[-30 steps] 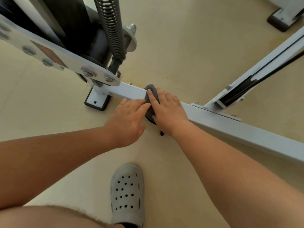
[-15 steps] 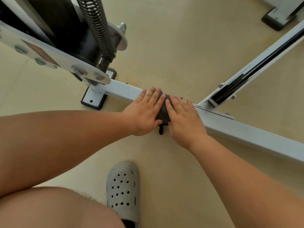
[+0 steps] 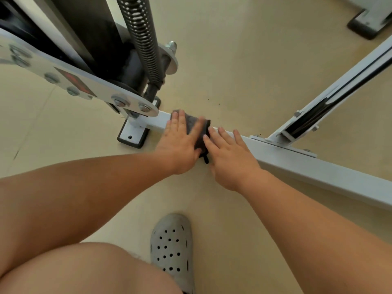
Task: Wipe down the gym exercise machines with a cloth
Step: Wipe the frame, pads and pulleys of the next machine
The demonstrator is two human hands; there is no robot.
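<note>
Two hands: left hand (image 3: pixel 180 143) flat, pressing cloth (image 3: pixel 196 129) onto base rail (image 3: pixel 297 164); right hand (image 3: pixel 231 158) flat, spread, at cloth's right edge.
Cloth: dark grey, soft, folded, draped over rail near bolted foot (image 3: pixel 132 134).
Rail: white painted square steel tube, smooth.
Risk: fingers catch bracket plate (image 3: pixel 89 90) corner or bolt heads beside cloth.
Risk 2: spring (image 3: pixel 142 39) coils above, pinch hazard.
Floor (image 3: pixel 244 60): beige, gritty specks.
</note>
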